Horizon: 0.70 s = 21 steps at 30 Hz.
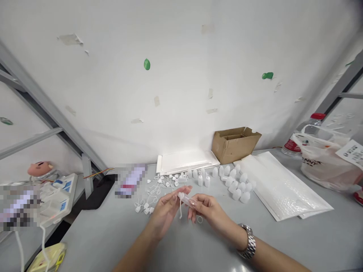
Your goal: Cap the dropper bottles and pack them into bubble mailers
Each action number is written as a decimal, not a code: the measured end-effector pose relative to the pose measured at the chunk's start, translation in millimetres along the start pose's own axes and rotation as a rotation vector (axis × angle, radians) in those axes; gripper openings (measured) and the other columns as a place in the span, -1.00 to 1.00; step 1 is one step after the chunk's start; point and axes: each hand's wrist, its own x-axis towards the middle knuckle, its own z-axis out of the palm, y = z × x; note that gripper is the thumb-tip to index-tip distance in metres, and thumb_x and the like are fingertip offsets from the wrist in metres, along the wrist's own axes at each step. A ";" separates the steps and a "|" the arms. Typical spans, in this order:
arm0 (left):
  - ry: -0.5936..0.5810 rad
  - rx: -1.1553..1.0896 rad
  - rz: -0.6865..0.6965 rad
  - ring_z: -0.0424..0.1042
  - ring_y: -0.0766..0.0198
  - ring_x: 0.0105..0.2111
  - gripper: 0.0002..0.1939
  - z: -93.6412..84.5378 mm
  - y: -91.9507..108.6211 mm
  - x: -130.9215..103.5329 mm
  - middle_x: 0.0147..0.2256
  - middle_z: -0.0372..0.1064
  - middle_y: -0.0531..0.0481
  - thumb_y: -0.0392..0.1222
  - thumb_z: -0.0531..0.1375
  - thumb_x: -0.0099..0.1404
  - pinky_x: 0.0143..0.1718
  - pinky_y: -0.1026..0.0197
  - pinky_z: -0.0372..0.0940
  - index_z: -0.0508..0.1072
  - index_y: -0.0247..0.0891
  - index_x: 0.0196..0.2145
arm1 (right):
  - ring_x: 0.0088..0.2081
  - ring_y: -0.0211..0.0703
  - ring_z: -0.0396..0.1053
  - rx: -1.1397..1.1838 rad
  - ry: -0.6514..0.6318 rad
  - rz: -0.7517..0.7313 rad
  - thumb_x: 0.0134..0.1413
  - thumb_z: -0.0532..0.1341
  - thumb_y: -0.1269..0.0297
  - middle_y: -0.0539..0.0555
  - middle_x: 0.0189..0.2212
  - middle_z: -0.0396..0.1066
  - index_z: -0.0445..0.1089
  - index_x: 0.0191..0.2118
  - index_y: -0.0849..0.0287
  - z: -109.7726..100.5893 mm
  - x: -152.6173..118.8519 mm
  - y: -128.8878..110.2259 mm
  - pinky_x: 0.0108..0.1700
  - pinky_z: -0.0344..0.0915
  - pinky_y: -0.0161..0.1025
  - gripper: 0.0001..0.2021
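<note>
Between my two hands is a small translucent white bottle (186,200), tilted, with a white cap (180,195) at its left end. My left hand (161,217) pinches the cap between thumb and fingers, and a white strap (180,212) dangles from it. The bottle's body is gripped by the fingers of my right hand (210,208). Whether the cap is fully seated cannot be made out. Just below my right fingers lies a small ring (200,219). Loose white caps with straps (154,192) are scattered beyond my left hand. Several translucent bottles (242,186) are grouped to the right.
Two small capped bottles (203,181) stand ahead of my hands. Behind are white padded mailers (185,160) and an open cardboard box (235,147). More mailers (286,185) and a plastic bag (326,162) lie right. A blurred-out phone-like object (132,181) sits left.
</note>
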 end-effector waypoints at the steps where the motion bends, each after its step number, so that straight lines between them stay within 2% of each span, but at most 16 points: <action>1: -0.008 0.021 0.004 0.15 0.04 0.15 -0.69 -0.6 -1.0 -0.3 -0.03 0.43 -0.12 -0.07 0.24 0.14 0.19 0.00 -0.08 0.52 -0.21 -0.17 | -0.61 -0.32 0.33 0.087 -0.046 0.042 -0.05 0.26 0.02 0.05 -0.59 0.45 0.36 -0.44 0.27 -0.4 0.4 1.4 -0.50 0.20 -0.34 -0.66; 4: -0.004 0.046 0.015 0.20 0.02 0.12 -0.74 2.4 -5.5 -1.1 -0.08 0.46 -0.14 -0.06 0.26 0.10 0.16 -0.01 -0.04 0.55 -0.21 -0.26 | -0.63 -0.35 0.32 0.262 -0.111 0.124 -0.04 0.26 0.05 0.10 -0.60 0.45 0.38 -0.48 0.33 0.0 1.5 6.1 -0.53 0.18 -0.38 -0.64; 9: 0.054 -0.008 0.001 0.30 -0.03 0.03 -0.81 11.7 -11.4 -3.1 -0.18 0.52 -0.12 -0.04 0.28 0.07 0.07 -0.07 0.08 0.55 -0.19 -0.39 | -0.65 -0.41 0.28 0.281 -0.102 0.125 -0.04 0.28 0.08 0.07 -0.64 0.42 0.41 -0.53 0.36 2.5 1.5 6.6 -0.52 0.17 -0.42 -0.64; 12: 0.063 0.038 0.015 0.30 -0.07 0.02 -0.83 13.4 -11.5 -4.0 -0.14 0.49 -0.13 -0.06 0.27 0.08 0.04 -0.10 0.11 0.55 -0.19 -0.41 | -0.63 -0.40 0.31 0.265 -0.081 0.100 -0.08 0.31 0.09 0.06 -0.63 0.43 0.39 -0.54 0.34 2.9 1.1 3.7 -0.52 0.17 -0.42 -0.66; 16: 0.057 0.142 0.061 0.19 -0.13 0.10 -0.79 12.3 -9.8 -3.8 -0.16 0.48 -0.17 -0.05 0.25 0.10 0.04 -0.10 0.11 0.56 -0.24 -0.41 | -0.61 -0.36 0.32 0.209 -0.037 0.074 -0.09 0.31 0.09 0.05 -0.61 0.45 0.40 -0.48 0.31 2.6 0.1 2.1 -0.50 0.19 -0.40 -0.68; 21: 0.054 0.187 0.075 0.21 -0.12 0.09 -0.74 12.6 -12.0 -3.9 -0.10 0.46 -0.19 -0.04 0.24 0.10 0.07 -0.11 0.08 0.56 -0.25 -0.32 | -0.61 -0.36 0.32 0.225 -0.050 0.070 -0.06 0.29 0.08 0.04 -0.61 0.44 0.41 -0.45 0.31 2.2 -0.6 2.5 -0.49 0.21 -0.38 -0.68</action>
